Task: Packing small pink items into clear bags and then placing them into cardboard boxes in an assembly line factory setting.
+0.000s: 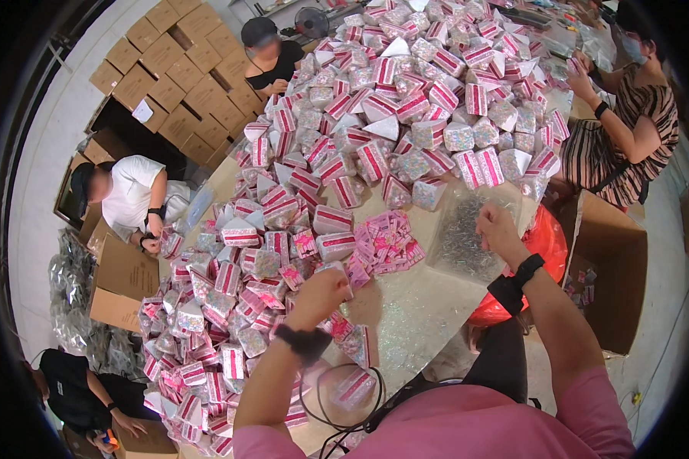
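Note:
My left hand (323, 297) is closed at the near edge of a big heap of glittery cake-slice-shaped pouches (371, 161) with pink stripes. A pale glittery edge, seemingly of one such pouch, shows past its fingers; the hand hides the rest. Just beyond it lies a pile of small pink printed cards (386, 245). My right hand (501, 232) is over a clear plastic bag (444, 264) spread with many thin, dark metallic pieces (471, 233). Its fingers are pinched together, and anything between them is too small to make out. Another striped pouch (354, 389) lies close to my body.
A red plastic bag (555, 245) and an open carton (608, 287) stand right of the table. Several people work around the table's sides. Stacked cartons (184, 73) line the far left wall. A black cable (302, 398) loops near my left forearm.

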{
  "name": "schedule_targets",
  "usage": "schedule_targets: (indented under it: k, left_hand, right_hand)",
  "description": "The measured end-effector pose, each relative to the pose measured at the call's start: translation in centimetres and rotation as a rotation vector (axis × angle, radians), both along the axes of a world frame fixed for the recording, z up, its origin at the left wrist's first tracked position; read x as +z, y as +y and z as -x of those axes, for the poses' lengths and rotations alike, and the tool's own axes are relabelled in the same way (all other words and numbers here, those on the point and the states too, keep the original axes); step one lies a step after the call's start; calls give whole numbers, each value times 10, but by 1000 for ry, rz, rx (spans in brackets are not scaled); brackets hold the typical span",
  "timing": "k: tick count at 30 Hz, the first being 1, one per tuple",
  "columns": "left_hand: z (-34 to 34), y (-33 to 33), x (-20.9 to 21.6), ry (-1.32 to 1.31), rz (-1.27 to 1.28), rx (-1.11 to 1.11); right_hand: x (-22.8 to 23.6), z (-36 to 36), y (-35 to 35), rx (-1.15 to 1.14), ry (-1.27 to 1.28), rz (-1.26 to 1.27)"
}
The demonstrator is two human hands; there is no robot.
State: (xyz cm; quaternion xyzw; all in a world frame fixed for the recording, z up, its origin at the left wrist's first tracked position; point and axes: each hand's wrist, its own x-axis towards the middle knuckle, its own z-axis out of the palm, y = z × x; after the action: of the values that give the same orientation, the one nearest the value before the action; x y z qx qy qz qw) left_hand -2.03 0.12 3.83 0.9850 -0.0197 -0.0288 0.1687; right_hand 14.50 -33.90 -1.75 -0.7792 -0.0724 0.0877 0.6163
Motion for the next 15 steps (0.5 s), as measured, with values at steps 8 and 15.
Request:
schedule_targets:
  k: [8, 15]
  left_hand:
    - [-25, -5, -16, 48, -46, 97]
    - [-20, 11, 45, 109, 711, 436]
  right_hand:
    - [22, 0, 5, 11, -6, -31]
    - [10, -6, 3, 83, 11, -48]
